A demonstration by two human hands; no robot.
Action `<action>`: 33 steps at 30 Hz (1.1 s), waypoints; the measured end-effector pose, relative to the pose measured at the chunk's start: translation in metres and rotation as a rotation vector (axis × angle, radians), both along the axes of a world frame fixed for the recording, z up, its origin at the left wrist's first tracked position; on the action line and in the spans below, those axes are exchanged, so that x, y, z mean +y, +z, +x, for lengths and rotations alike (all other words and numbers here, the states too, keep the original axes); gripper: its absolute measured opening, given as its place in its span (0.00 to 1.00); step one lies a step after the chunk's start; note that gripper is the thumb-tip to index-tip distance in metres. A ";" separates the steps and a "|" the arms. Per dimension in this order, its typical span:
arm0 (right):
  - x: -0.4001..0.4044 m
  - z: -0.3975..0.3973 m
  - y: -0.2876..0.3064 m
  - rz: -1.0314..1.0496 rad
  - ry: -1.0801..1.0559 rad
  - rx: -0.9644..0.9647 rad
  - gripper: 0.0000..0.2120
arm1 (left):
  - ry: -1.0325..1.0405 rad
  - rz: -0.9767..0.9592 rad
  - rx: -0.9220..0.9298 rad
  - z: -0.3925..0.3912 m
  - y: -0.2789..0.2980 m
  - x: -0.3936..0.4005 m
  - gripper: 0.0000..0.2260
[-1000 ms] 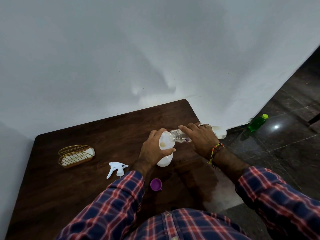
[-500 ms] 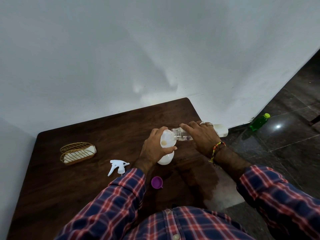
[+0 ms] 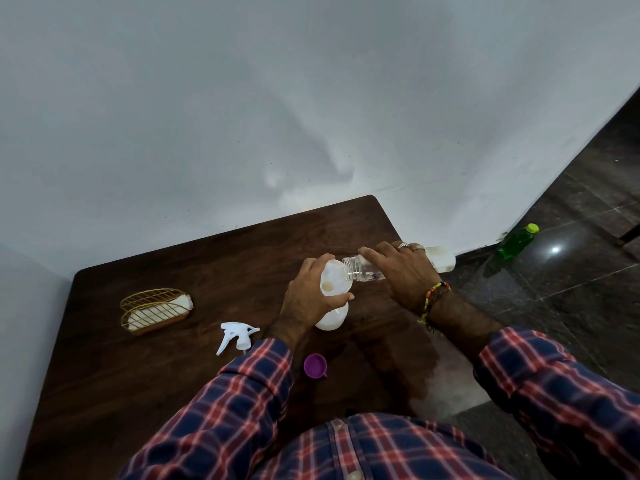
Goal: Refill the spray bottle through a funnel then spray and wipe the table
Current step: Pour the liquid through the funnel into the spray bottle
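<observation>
A white spray bottle (image 3: pixel 331 318) stands on the dark wooden table (image 3: pixel 173 368) with a white funnel (image 3: pixel 334 280) in its neck. My left hand (image 3: pixel 310 299) grips the funnel and bottle top. My right hand (image 3: pixel 403 271) holds a clear refill bottle (image 3: pixel 360 270) tipped on its side, its open mouth over the funnel. The white spray trigger head (image 3: pixel 237 336) lies loose on the table to the left. A purple cap (image 3: pixel 315 365) sits near my left sleeve.
A gold wire basket (image 3: pixel 154 310) with a white cloth stands at the left of the table. A green bottle (image 3: pixel 517 240) lies on the dark tiled floor to the right. A white wall backs the table. The table's right edge runs under my right forearm.
The view has shifted slightly. The refill bottle stays tipped over the funnel and both hands keep their hold.
</observation>
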State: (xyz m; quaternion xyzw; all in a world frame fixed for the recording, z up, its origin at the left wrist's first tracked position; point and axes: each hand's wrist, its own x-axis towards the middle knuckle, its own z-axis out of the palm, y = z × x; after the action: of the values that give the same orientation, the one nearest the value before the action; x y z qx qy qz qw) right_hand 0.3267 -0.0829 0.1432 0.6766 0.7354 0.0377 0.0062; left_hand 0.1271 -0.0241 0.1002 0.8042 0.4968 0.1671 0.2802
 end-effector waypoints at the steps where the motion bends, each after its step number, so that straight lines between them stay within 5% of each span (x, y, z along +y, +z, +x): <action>1: 0.000 0.000 0.000 0.001 -0.001 0.001 0.30 | 0.000 -0.001 0.000 0.000 0.000 0.000 0.36; 33: -0.001 0.001 -0.002 -0.006 -0.005 0.021 0.30 | 0.000 0.007 0.004 0.000 0.004 -0.003 0.36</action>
State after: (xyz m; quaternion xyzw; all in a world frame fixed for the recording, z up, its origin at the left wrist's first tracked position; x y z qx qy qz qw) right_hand 0.3274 -0.0837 0.1409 0.6786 0.7340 0.0282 0.0007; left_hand 0.1267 -0.0269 0.1037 0.8057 0.4966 0.1670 0.2763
